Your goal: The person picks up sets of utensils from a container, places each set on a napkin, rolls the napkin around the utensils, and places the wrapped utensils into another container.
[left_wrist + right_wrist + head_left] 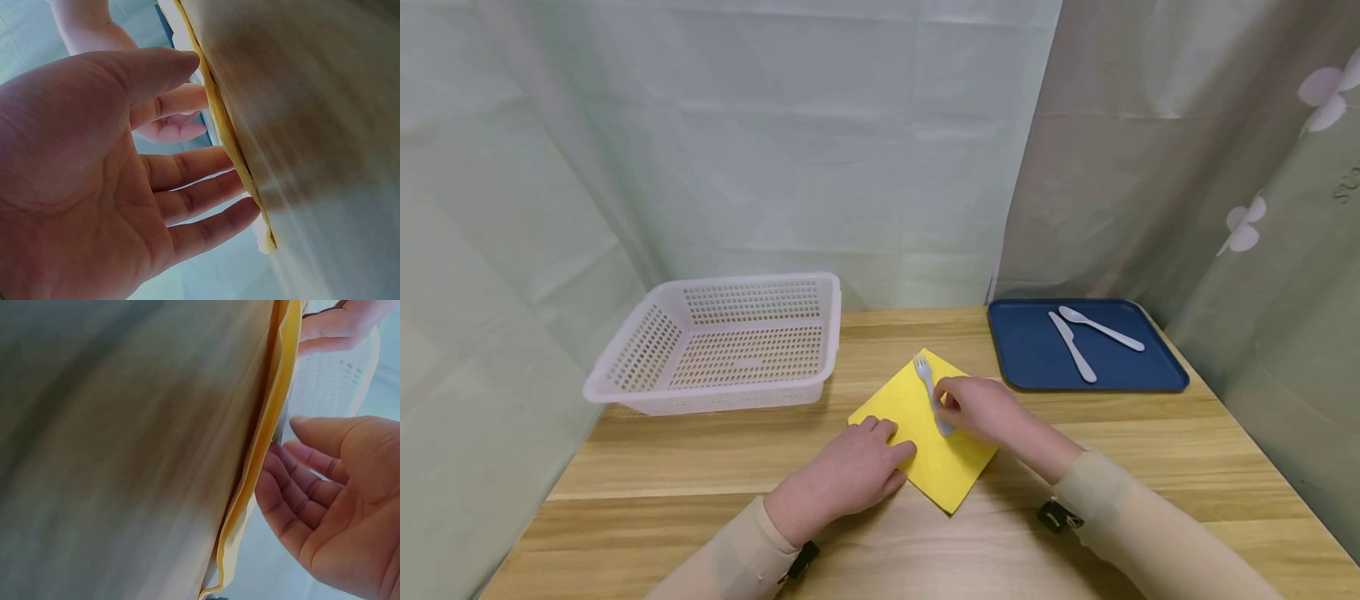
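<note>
A yellow folded napkin (951, 467) lies slantwise on the wooden table, its layered edge showing in both wrist views. On it rests a pale plastic fork (927, 379), tines toward the back. My right hand (981, 408) pinches the fork's handle between thumb and curled fingers, low over the napkin. In the right wrist view, the right thumb and fingertips (267, 478) are right at the napkin's edge and the handle is mostly hidden. My left hand (853, 467) rests its extended fingertips on the napkin's left side; its thumb (169, 72) reaches the near edge.
A white perforated plastic basket (737, 396) stands at the back left. At the back right is a dark blue tray (1022, 358) bearing a pale knife (1073, 350) and a pale spoon (1105, 327). Curtains (812, 167) hang around the table (700, 467).
</note>
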{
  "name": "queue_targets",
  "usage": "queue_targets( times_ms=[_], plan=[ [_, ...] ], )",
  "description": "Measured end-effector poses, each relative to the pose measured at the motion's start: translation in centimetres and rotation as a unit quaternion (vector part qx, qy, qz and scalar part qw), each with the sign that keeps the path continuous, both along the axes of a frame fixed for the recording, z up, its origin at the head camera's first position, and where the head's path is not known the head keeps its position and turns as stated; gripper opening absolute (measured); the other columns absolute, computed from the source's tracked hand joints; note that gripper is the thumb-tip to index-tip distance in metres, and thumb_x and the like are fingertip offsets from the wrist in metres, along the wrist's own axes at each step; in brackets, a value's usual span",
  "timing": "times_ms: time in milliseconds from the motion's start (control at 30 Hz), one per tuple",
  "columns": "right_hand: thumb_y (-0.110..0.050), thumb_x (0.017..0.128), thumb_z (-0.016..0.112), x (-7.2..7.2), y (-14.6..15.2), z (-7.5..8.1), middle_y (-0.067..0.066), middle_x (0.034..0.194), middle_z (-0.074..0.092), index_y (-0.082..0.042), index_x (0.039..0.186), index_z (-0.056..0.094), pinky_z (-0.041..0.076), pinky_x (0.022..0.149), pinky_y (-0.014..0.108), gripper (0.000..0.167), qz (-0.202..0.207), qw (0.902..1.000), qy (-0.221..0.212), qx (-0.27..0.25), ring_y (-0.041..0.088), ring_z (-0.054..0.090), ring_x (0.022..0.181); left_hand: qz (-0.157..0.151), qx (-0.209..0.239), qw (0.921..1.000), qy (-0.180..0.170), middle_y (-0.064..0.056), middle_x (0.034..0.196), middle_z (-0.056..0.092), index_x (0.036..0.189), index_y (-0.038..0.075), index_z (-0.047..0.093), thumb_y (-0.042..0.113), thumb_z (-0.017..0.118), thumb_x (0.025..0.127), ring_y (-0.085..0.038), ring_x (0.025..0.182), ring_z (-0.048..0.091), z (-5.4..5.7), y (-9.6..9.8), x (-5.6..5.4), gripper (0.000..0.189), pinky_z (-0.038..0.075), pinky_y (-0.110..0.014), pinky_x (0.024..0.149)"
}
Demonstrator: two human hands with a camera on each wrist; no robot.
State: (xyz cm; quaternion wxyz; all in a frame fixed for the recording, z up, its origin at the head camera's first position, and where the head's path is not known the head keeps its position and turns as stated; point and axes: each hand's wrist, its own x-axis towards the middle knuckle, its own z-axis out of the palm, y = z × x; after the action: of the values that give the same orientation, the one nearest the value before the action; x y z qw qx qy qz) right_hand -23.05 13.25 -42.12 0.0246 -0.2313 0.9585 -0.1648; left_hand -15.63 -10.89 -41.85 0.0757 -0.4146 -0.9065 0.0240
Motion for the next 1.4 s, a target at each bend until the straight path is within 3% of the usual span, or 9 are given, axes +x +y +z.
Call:
queue_targets(
  times_ms=[433, 767, 900, 1067, 1200, 1400],
  plan=[
    [-0.027, 0.093, 0.092, 0.32, 0.77, 0.05, -0.008, 0.094, 0.065, -0.014, 0.123, 0.082, 0.051, 0.074, 0.030, 0.034, 0.078, 0.9965, 0.012, 0.026, 0.010, 0.057, 0.080, 0.007, -0.005, 0.9999, -0.006, -0.009, 0.104, 0.065, 0.105, 0.018, 0.068, 0.032, 0.078, 0.103, -0.026, 0.090, 0.062, 0.02, 0.06, -0.05, 0.018, 0.055, -0.040, 0.075],
    [-0.029, 0.093, 0.092, 0.31, 0.72, 0.20, -0.006, 0.099, 0.063, -0.012, 0.127, 0.080, 0.050, 0.074, 0.030, 0.040, 0.110, 0.9928, 0.019, 0.043, 0.010, 0.056, 0.082, 0.009, -0.007, 0.9998, -0.014, -0.009, 0.106, 0.066, 0.108, 0.018, 0.069, 0.033, 0.077, 0.104, -0.026, 0.093, 0.062, 0.18, 0.07, 0.03, 0.017, 0.056, -0.041, 0.076],
    [-0.028, 0.094, 0.091, 0.25, 0.72, 0.11, -0.002, 0.112, 0.064, -0.012, 0.130, 0.080, 0.052, 0.076, 0.030, 0.041, 0.129, 0.9897, 0.034, 0.051, 0.012, 0.057, 0.086, 0.008, -0.005, 0.9998, -0.015, -0.009, 0.106, 0.066, 0.108, 0.018, 0.069, 0.032, 0.077, 0.104, -0.026, 0.093, 0.062, 0.18, 0.06, 0.03, 0.017, 0.056, -0.041, 0.076],
    [-0.026, 0.094, 0.091, 0.20, 0.71, 0.14, 0.004, 0.134, 0.065, -0.012, 0.131, 0.079, 0.058, 0.091, 0.038, 0.041, 0.143, 0.9872, 0.041, 0.058, 0.019, 0.067, 0.107, 0.004, 0.000, 1.0000, -0.006, -0.009, 0.103, 0.065, 0.106, 0.018, 0.068, 0.031, 0.078, 0.103, -0.026, 0.090, 0.062, 0.17, 0.04, 0.06, 0.017, 0.055, -0.040, 0.074],
    [-0.025, 0.095, 0.090, 0.05, 0.71, 0.11, 0.006, 0.143, 0.066, -0.009, 0.133, 0.078, 0.057, 0.103, 0.045, 0.042, 0.148, 0.9866, 0.033, 0.059, 0.026, 0.067, 0.126, 0.002, 0.001, 1.0000, -0.001, -0.009, 0.103, 0.065, 0.105, 0.018, 0.068, 0.031, 0.078, 0.103, -0.026, 0.090, 0.062, 0.16, 0.02, 0.10, 0.017, 0.054, -0.039, 0.072],
    [-0.025, 0.096, 0.089, -0.16, 0.64, -0.05, 0.008, 0.145, 0.067, -0.006, 0.133, 0.077, 0.056, 0.107, 0.046, 0.043, 0.148, 0.9869, 0.032, 0.055, 0.028, 0.066, 0.130, 0.004, 0.002, 1.0000, -0.004, -0.009, 0.102, 0.065, 0.104, 0.018, 0.067, 0.030, 0.077, 0.103, -0.026, 0.090, 0.062, 0.13, 0.04, 0.09, 0.016, 0.054, -0.039, 0.072]
  ],
)
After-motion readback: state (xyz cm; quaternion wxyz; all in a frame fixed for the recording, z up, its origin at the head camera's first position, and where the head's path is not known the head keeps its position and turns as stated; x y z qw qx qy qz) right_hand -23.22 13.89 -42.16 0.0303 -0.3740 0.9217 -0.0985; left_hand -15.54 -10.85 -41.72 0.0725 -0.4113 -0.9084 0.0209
